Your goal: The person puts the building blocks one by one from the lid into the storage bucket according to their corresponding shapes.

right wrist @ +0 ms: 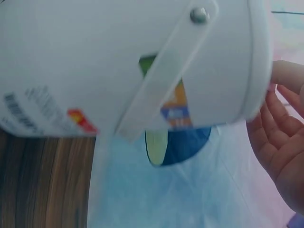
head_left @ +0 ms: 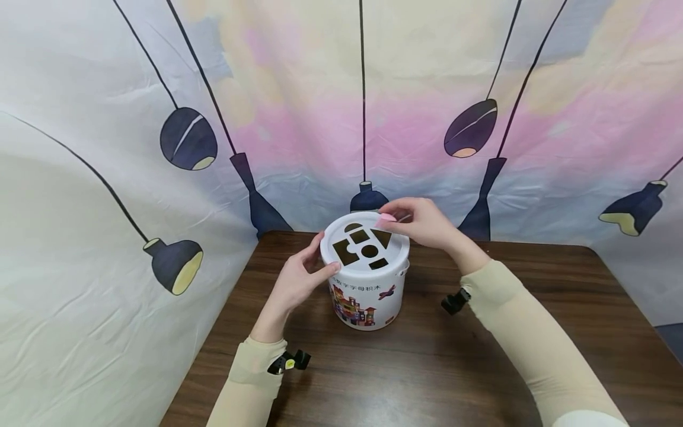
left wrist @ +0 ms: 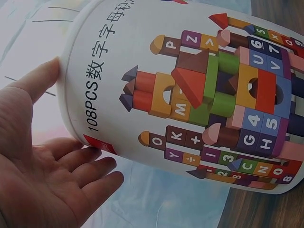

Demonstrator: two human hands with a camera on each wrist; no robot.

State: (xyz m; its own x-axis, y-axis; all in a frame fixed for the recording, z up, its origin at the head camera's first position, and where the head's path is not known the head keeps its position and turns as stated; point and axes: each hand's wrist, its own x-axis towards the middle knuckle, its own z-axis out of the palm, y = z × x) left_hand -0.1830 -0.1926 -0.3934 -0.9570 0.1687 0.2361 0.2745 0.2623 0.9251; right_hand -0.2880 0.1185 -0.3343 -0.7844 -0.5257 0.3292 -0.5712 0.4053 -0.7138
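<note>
A white bucket (head_left: 393, 303) printed with coloured building blocks stands upright on the table, its white lid (head_left: 393, 256) pierced by several shaped holes. My left hand (head_left: 296, 277) rests against the left of the lid's rim, thumb in front and fingers at the side. In the left wrist view its fingers are spread and relaxed beside the bucket (left wrist: 118, 42). Over the far right part of the lid, my right hand (head_left: 421, 222) pinches a small pink block (head_left: 385, 220) near the triangular hole. The fingertips partly hide the block, so its full shape cannot be told.
The dark wooden table (head_left: 427, 373) extends in front of the bucket and to its right. A cloth backdrop (head_left: 320, 89) with printed lamps hangs just behind the table. The bucket's white handle (right wrist: 161, 80) hangs down its side.
</note>
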